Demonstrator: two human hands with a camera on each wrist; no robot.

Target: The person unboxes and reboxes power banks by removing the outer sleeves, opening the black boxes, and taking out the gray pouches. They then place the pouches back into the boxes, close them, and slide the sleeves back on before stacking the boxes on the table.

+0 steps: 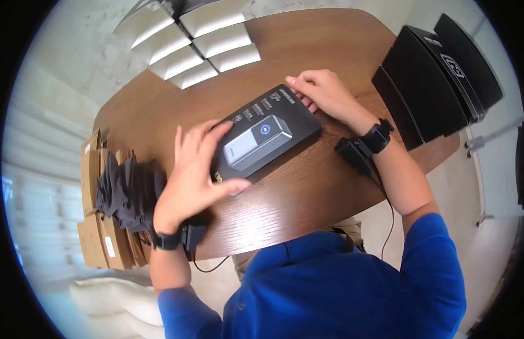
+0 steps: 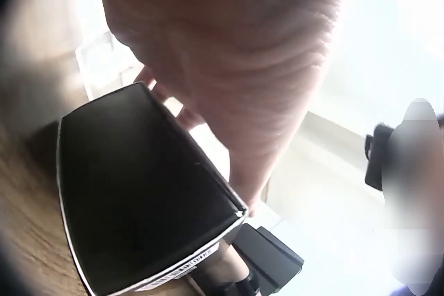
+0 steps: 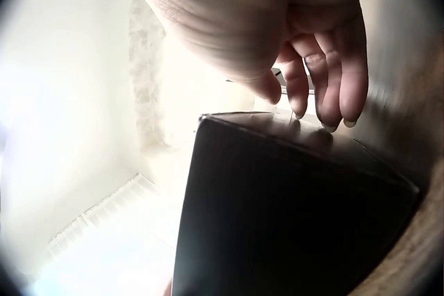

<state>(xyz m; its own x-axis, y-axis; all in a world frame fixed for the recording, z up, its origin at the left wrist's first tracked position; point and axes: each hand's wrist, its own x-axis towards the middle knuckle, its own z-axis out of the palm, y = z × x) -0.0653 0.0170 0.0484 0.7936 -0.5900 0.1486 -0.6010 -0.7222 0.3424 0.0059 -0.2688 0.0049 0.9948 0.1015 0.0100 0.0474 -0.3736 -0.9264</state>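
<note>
A black power bank box (image 1: 262, 135), printed with a silver-grey power bank and white lettering, lies slantwise on the wooden table. My left hand (image 1: 194, 169) rests at its left end, fingers fairly straight and spread along the far edge, thumb stretched toward the near corner. In the left wrist view the palm (image 2: 229, 53) passes over the box's dark end (image 2: 146, 185). At the far right end is my right hand (image 1: 324, 96), its fingers loosely bent. In the right wrist view these fingers (image 3: 333, 81) hang right at the box's glossy side (image 3: 305, 133), the thumb apart from them.
White open compartments (image 1: 194, 45) stand at the table's far left. Large black boxes (image 1: 426, 85) stand on the right. A dark cloth bag (image 1: 129, 189) and brown cardboard boxes (image 1: 104, 243) sit at the left edge. Cables hang from both wrist cameras.
</note>
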